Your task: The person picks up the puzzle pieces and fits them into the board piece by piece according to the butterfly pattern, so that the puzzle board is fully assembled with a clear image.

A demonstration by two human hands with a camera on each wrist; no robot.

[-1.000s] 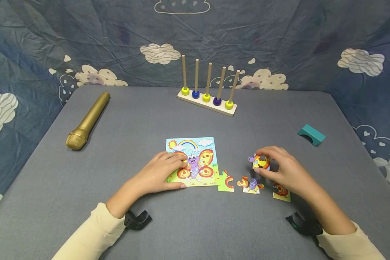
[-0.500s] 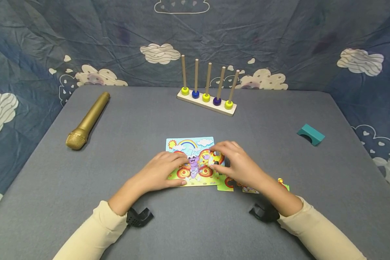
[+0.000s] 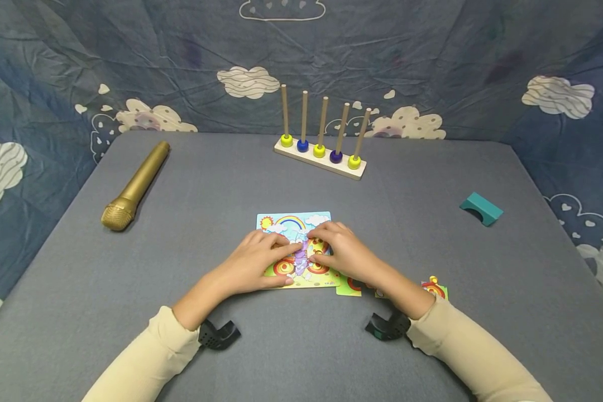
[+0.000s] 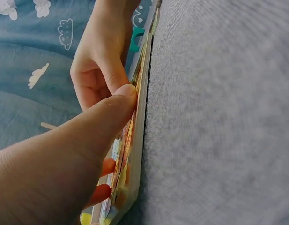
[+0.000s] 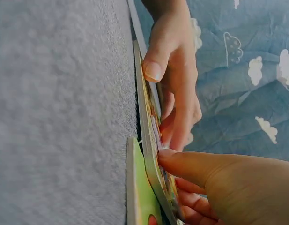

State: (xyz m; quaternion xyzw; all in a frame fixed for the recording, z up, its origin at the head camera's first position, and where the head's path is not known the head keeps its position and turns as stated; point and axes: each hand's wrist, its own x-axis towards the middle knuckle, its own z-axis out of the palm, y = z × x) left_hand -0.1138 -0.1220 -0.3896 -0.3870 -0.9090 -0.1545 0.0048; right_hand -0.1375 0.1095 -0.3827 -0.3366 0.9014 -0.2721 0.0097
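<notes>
My right hand: palm down, thumb and fingertips drawn in close, pinching a yellow-and-red puzzle piece. Honestly can't tell if it's lying dead flat.
My left hand: relaxed, fingers a bit spread and reaching over the picture, thumb resting on the near edge.
Butterfly board: just the one, right in front of me under both hands. The pinched piece is over it, a little toward 3 o'clock from its middle.
Loose pieces: I count three. A green piece is just beside the board at 4 o'clock, a second piece is further out at 4 and mostly hidden by my arm, and a third piece is well apart, out past 3, right by my sleeve.
Peg stand: one, up at 12 o'clock. Five pegs, five beads: three yellow, one blue, one dark purple.
Gold microphone: one, lying at 10 o'clock, head end toward me.
Teal arch block: one, a touch above 3 o'clock.
Arms: coming in from 7 and 5 o'clock, cream sleeves, a black wrist mount on each, hands angled in toward each other.
</notes>
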